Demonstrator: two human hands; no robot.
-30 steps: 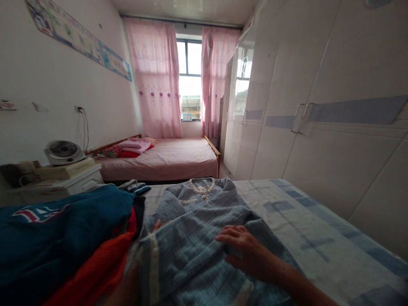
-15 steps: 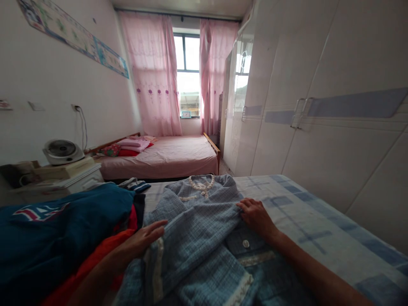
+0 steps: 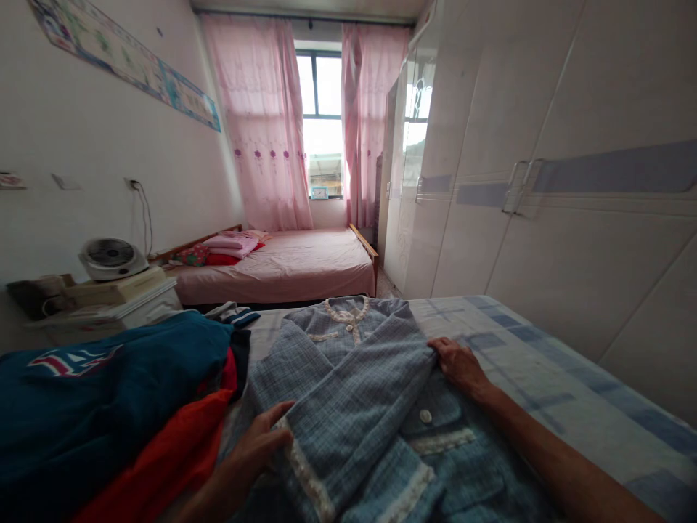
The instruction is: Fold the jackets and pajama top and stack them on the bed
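A blue woven jacket (image 3: 356,407) lies front up on the near bed, its collar pointing away from me. Cream trim edges the collar, pockets and cuffs, and a pale round button shows near a lower pocket. One sleeve crosses the front diagonally. At that sleeve's trimmed cuff, my left hand (image 3: 255,447) pinches the edge between thumb and fingers. My right hand (image 3: 460,367) grips the sleeve's fold farther up, at the jacket's right side, with fingertips curled on the cloth. The other trimmed cuff lies lower on the jacket front.
Left of the jacket is a pile with a teal garment (image 3: 109,385) and an orange-red garment (image 3: 168,450). The blue-and-white checked sheet (image 3: 523,363) spreads to the right. Beyond stand a pink bed (image 3: 305,261), a fan (image 3: 112,258) on a cabinet, and white wardrobes (image 3: 490,131).
My left hand has gone from lying flat by the cuff to pinching it. My right hand has moved slightly right with the sleeve, which now lies straighter across the jacket.
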